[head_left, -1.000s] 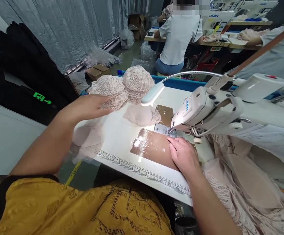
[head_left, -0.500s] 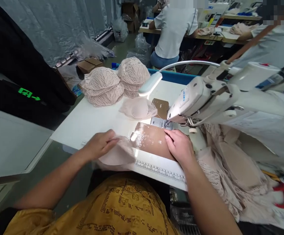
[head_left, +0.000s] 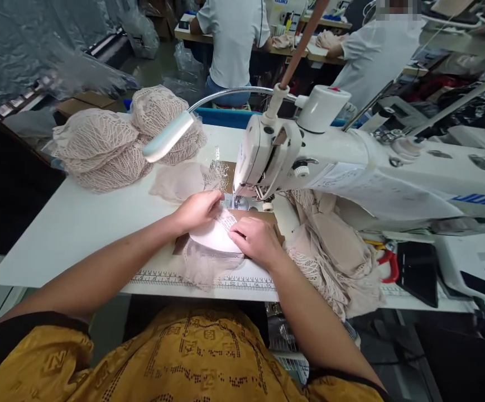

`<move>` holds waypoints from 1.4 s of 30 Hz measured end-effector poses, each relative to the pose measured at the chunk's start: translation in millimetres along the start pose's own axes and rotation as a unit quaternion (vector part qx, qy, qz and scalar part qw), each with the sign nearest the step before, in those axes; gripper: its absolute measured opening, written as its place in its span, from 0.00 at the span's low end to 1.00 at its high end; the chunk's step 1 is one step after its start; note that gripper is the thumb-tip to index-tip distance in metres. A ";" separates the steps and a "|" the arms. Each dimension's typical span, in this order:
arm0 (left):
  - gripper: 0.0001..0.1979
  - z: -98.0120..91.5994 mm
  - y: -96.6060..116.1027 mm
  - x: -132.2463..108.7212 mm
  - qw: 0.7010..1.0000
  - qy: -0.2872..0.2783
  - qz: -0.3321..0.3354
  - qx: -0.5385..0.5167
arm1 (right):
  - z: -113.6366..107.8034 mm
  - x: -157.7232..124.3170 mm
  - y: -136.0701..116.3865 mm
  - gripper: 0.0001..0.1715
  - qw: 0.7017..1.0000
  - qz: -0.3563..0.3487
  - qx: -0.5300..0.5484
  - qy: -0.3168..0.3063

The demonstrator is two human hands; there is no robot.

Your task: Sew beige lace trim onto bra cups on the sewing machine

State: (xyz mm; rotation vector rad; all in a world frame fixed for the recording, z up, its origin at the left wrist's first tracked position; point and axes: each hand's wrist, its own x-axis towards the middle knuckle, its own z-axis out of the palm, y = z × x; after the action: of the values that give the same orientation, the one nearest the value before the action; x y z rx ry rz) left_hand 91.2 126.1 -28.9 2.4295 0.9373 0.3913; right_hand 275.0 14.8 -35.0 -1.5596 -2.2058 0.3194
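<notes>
Close in front of the sewing machine, a pale pink bra cup with sheer lace fabric lies between my hands. My left hand pinches its upper left edge near the presser foot. On the right edge, my right hand grips the cup with thumb and fingers closed. Sheer fabric hangs from the cup's lower side over the printed ruler at the table's front. A second sheer cup rests on the table just behind my left hand.
Stacked lace cups stand at the back left beneath a bent-neck lamp. Beige lace garments are heaped right of the needle area. Red-handled tool and black tablet-like object lie farther right. Co-workers sit beyond.
My left hand has brought the cup from the table's front edge forward toward the needle. My right hand has shifted from the machine bed onto the cup's edge. The view has turned right.
</notes>
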 end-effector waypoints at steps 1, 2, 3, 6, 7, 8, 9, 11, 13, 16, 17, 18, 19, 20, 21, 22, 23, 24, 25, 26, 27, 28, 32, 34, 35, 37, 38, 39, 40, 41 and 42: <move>0.06 -3.1 -1.5 2.0 1.000 0.001 -0.004 0.006 | 1.0 0.4 0.2 0.14 1.000 0.004 -0.006 0.002; 0.06 -7.0 -1.8 3.0 1.000 0.005 -0.005 0.014 | 1.7 0.7 0.2 0.14 1.000 0.006 -0.010 0.003; 0.06 -11.4 -0.8 2.7 0.999 0.016 -0.002 0.028 | 2.1 0.8 0.1 0.14 1.000 0.007 -0.012 0.003; 0.09 -22.4 10.0 -5.7 0.991 0.064 0.039 0.107 | 1.7 0.7 -1.5 0.13 1.000 0.015 -0.016 0.001; 0.11 -23.4 15.1 -10.3 0.987 0.064 0.063 0.134 | 1.2 0.6 -2.2 0.13 1.000 0.020 -0.020 0.000; 0.12 -22.4 20.0 -15.1 0.983 0.046 0.090 0.153 | 0.7 0.4 -2.9 0.12 0.999 0.024 -0.024 -0.001; 0.13 -19.3 24.2 -19.4 0.980 0.016 0.113 0.166 | 0.3 0.3 -3.4 0.11 0.999 0.029 -0.029 -0.002; 0.15 -8.4 29.2 -25.5 0.971 -0.037 0.148 0.185 | -0.6 0.0 -3.8 0.11 0.999 0.038 -0.035 0.000; 0.16 3.9 29.6 -26.8 0.965 -0.049 0.165 0.199 | -1.3 -0.2 -3.4 0.10 0.998 0.051 -0.033 0.007; 0.17 13.2 26.2 -22.9 0.965 -0.043 0.174 0.193 | -2.1 0.0 -1.6 0.06 0.996 0.074 -0.040 0.017; 0.16 13.4 24.9 -21.3 0.966 -0.043 0.175 0.186 | -2.2 0.3 -1.1 0.08 0.996 0.081 -0.046 0.016; 0.16 12.5 23.7 -19.9 0.967 -0.043 0.175 0.179 | -2.2 0.7 -0.5 0.11 0.995 0.088 -0.052 0.011; 0.16 11.0 22.4 -18.8 0.969 -0.042 0.173 0.174 | -2.0 1.1 -0.1 0.14 0.994 0.094 -0.058 0.005; 0.16 9.4 21.1 -18.1 0.970 -0.042 0.171 0.170 | -1.6 1.5 0.1 0.17 0.993 0.099 -0.064 -0.002; 0.17 7.9 19.7 -17.7 0.970 -0.043 0.169 0.169 | -1.2 2.0 0.3 0.19 0.992 0.103 -0.068 -0.009; 0.18 6.6 18.1 -17.3 0.970 -0.045 0.169 0.170 | -0.8 2.5 0.3 0.21 0.991 0.108 -0.072 -0.015; 0.19 5.8 16.5 -16.8 0.969 -0.048 0.171 0.172 | -0.4 3.0 0.2 0.21 0.991 0.110 -0.076 -0.020; 0.21 5.2 14.8 -16.2 0.968 -0.051 0.173 0.175 | -0.2 3.5 0.0 0.21 0.990 0.112 -0.077 -0.023; 0.23 4.9 13.2 -15.3 0.966 -0.055 0.177 0.178 | -0.1 3.9 -0.3 0.22 0.990 0.113 -0.077 -0.025; 0.25 4.7 11.7 -14.2 0.965 -0.059 0.180 0.180 | -0.2 4.4 -0.6 0.21 0.990 0.115 -0.077 -0.027; 0.26 4.6 10.5 -12.9 0.964 -0.063 0.184 0.180 | -0.4 4.8 -0.9 0.21 0.990 0.115 -0.076 -0.026; 0.27 4.4 9.5 -11.5 0.964 -0.067 0.188 0.178 | -0.8 5.2 -1.2 0.20 0.990 0.115 -0.077 -0.025; 0.27 3.4 7.3 -5.8 0.964 -0.074 0.197 0.164 | -2.5 6.8 -1.8 0.17 0.989 0.117 -0.089 -0.024; 0.27 2.7 6.3 -3.5 0.965 -0.076 0.197 0.156 | -2.7 7.6 -1.5 0.16 0.989 0.119 -0.091 -0.020; 0.27 2.3 5.6 -2.4 0.965 -0.078 0.197 0.154 | -2.6 8.0 -1.2 0.16 0.989 0.119 -0.091 -0.016; 0.28 1.9 4.1 -0.3 0.965 -0.086 0.196 0.154 | -1.7 8.8 -0.6 0.16 0.988 0.123 -0.092 -0.009; 0.28 1.8 3.2 0.9 0.964 -0.091 0.197 0.156 | -1.2 9.3 -0.3 0.16 0.987 0.127 -0.093 -0.007; 0.28 1.8 2.3 2.2 0.962 -0.096 0.198 0.159 | -0.8 9.7 -0.2 0.17 0.987 0.131 -0.096 -0.007; 0.29 1.8 1.5 3.5 0.961 -0.100 0.200 0.163 | -0.4 10.2 -0.1 0.17 0.986 0.135 -0.100 -0.009; 0.29 1.6 0.7 5.1 0.959 -0.104 0.203 0.167 | -0.3 10.8 -0.2 0.17 0.985 0.140 -0.103 -0.011; 0.29 1.1 -0.1 6.7 0.957 -0.109 0.208 0.170 | -0.3 11.3 -0.4 0.17 0.984 0.144 -0.106 -0.014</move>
State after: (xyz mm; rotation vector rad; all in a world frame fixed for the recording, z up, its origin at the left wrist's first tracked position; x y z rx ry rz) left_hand 96.4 130.4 -29.3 2.9178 0.4186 0.1012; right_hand 271.6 25.3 -32.3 -2.0069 -2.0887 0.1947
